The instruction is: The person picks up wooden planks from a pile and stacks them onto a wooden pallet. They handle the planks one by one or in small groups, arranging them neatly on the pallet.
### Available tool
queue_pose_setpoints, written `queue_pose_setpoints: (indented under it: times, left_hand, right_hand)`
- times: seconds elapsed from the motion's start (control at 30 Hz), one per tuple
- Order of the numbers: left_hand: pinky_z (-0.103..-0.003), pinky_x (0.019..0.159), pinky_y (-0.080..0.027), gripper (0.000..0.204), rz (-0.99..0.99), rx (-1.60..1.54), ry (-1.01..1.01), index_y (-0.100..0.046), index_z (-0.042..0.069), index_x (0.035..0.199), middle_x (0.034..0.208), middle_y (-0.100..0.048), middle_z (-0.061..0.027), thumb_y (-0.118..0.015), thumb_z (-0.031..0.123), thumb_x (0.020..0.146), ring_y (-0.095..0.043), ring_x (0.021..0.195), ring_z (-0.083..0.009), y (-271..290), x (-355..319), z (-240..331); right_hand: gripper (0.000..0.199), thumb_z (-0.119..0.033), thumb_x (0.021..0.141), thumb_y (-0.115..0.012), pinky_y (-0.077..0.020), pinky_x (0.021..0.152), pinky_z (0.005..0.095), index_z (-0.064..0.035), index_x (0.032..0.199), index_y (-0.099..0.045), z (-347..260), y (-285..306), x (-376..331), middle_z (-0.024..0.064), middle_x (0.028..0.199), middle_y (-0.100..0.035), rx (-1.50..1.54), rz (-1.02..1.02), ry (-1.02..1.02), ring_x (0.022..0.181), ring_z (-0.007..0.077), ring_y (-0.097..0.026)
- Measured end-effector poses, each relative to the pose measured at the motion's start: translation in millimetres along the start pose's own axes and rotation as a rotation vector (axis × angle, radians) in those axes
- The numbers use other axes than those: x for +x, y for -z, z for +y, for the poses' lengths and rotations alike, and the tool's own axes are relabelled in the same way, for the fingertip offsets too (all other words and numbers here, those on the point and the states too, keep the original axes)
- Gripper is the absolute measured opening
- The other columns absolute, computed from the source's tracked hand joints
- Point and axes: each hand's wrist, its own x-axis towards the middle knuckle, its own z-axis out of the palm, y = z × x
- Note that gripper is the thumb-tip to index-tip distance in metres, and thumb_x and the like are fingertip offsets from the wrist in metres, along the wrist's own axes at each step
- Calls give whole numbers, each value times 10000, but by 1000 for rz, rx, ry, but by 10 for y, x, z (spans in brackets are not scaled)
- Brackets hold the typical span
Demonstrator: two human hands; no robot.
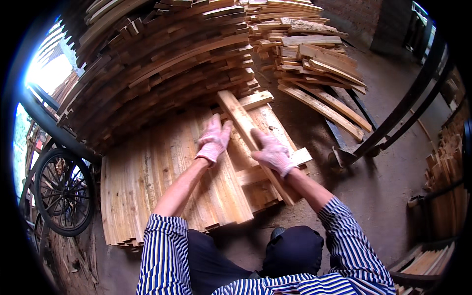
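Both my hands wear pinkish-white knit gloves. My left hand (215, 138) lies with its fingers stretched out on a row of wooden planks (162, 167) laid side by side. Across the right part of this layer runs a single loose plank (239, 117), tilted from upper left to lower right. My right hand (273, 153) grips that plank over its right side, thumb and fingers apart across it. Beneath it, crosswise battens, a far one (258, 100) and a near one (302, 156), span a gap between the planks. The left hand's fingertips end close to the plank's left edge.
Behind the layer rises a tall stack of planks (162, 59). More boards (324, 64) lie in a loose heap at far right. A dark curved metal frame (413, 98) stands on the right, a spoked wheel (65, 191) on the left. Bundled wood (447, 167) sits at the right edge.
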Motion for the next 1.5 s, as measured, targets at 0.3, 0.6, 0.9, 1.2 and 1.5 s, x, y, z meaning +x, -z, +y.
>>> queue_pose_setpoints:
  times: [0.3, 0.6, 0.9, 1.2, 1.5]
  left_hand:
    - [-446, 1276, -136, 750, -160, 225, -93, -291, 23, 1594, 1638, -307, -243, -386, 519, 1039, -236, 1538, -408, -167, -203, -907]
    - [-460, 1265, -177, 713, -120, 73, -240, -332, 51, 1590, 1616, -332, -269, -535, 427, 1019, -255, 1528, -416, -365, -74, -482]
    - [-503, 1272, -126, 741, -135, 131, -172, -355, 19, 1571, 1612, -343, -245, -604, 371, 968, -241, 1530, -417, -81, -236, -818]
    - [-539, 1224, -245, 704, -56, 154, -223, -424, 0, 1512, 1523, -425, -284, -616, 372, 945, -340, 1447, -478, -58, -173, -811]
    - [-522, 1248, -210, 713, -32, 164, -217, -411, 35, 1534, 1553, -416, -256, -639, 354, 937, -328, 1473, -438, -153, -212, -841]
  right_hand:
    - [751, -521, 993, -550, -312, 1221, 455, -100, 1584, -356, 146, -514, 683, 199, 1601, -393, 275, -119, 37, 1475, 341, -385]
    - [686, -490, 927, -699, -612, 754, 407, -43, 1414, -515, 2865, 876, 1699, 325, 1364, -574, 1485, 737, -708, 996, 378, -681]
    - [867, -614, 691, -853, -507, 930, 495, -113, 1311, -512, 2396, 1672, 2013, 132, 1313, -595, -606, 129, -434, 1254, 322, -560]
    - [1204, -474, 624, -900, -405, 1098, 499, -118, 1598, -288, 2643, 1865, 2167, 247, 1401, -528, -688, 82, -395, 1336, 407, -502]
    - [561, -224, 806, -729, -517, 954, 509, -127, 1331, -555, 2426, 1449, 1711, 217, 1273, -620, -874, -56, -210, 1211, 366, -617]
